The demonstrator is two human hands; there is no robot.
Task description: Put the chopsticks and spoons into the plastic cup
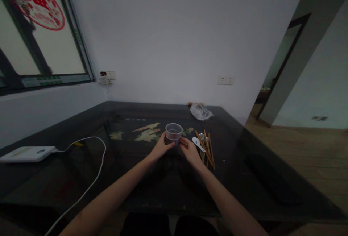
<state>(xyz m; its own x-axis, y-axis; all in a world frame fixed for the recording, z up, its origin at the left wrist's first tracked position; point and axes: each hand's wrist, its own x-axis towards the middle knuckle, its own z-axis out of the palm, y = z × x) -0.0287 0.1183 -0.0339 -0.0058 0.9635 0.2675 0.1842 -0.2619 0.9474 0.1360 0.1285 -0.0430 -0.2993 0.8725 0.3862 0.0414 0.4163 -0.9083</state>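
A clear plastic cup (174, 131) stands upright over the middle of the dark table, between my two hands. My left hand (162, 146) is wrapped round its left side, thumb across the front. From the right, my right hand (188, 149) has its fingers closed against the cup's lower side. Just right of that hand lies a loose pile of wooden chopsticks (209, 152). A white spoon (198, 144) and some metal spoons (201, 136) lie among them. Whether the cup's base rests on the table cannot be made out.
A crumpled clear plastic bag (200, 112) lies at the table's back edge. At left a white power bank (28, 154) trails a white cable (102, 156). The black glossy table (130, 178) meets the wall (168, 47). A dark flat object (272, 179) lies on the right.
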